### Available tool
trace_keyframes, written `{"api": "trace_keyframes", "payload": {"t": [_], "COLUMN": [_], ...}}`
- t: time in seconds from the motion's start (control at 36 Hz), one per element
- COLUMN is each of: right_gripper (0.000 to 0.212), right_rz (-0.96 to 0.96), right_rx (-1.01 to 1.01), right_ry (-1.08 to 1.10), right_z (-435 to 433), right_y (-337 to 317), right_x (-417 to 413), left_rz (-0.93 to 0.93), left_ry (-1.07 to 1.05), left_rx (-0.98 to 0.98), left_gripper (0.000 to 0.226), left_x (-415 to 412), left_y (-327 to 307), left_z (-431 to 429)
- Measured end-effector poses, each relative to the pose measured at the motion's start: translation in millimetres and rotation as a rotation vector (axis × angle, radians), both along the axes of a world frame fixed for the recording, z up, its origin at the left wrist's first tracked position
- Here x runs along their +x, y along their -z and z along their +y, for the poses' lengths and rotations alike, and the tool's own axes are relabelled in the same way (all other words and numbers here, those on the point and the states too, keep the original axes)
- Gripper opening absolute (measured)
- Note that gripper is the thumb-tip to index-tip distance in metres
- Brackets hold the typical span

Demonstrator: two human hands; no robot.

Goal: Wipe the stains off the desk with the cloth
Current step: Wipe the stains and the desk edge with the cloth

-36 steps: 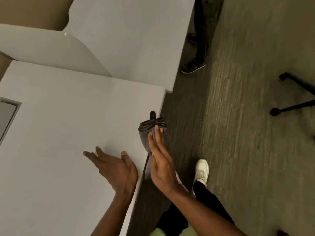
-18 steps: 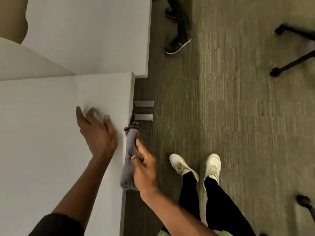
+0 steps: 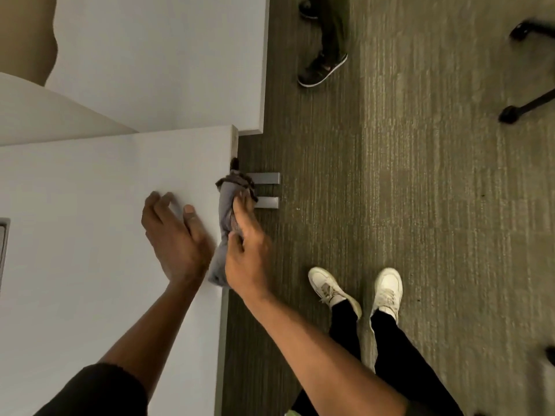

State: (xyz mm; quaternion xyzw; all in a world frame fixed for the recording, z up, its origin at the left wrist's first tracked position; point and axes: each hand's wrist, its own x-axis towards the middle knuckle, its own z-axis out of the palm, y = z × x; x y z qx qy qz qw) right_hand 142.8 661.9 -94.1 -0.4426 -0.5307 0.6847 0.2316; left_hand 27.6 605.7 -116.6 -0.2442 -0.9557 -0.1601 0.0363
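White desk edge, grey cloth under right-hand fingers

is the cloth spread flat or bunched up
Bunched up: the cloth is a long rumpled roll under the right hand at the desk edge.

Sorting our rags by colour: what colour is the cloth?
Grey, with a darker brownish end; the cloth shows in the head view.

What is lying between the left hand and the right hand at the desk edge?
In the head view, only the grey cloth lies between the left hand and the right hand, along the desk edge.
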Motion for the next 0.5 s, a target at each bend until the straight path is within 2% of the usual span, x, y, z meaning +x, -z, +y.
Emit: {"api": "trace_keyframes", "payload": {"t": [0.14, 0.39, 0.5], "right_gripper": [0.068, 0.062, 0.065], "right_rz": [0.005, -0.034, -0.04], "right_rx": [-0.007, 0.082, 0.143], "right_ry": [-0.069, -0.003, -0.041], "right_z": [-19.0, 80.3, 75.8], "right_y": [0.4, -2.2, -1.7], "right_x": [17.6, -49.2, -46.9], "left_rz": [-0.001, -0.008, -0.008], "left_ry": [0.008, 0.008, 0.012], "left_rx": [0.004, -0.03, -0.041], "left_gripper": [0.047, 0.049, 0.049], "left_x": [0.2, -2.3, -3.4], "left_y": [0.4, -0.9, -0.2], "left_z": [0.6, -0.5, 0.2]}}
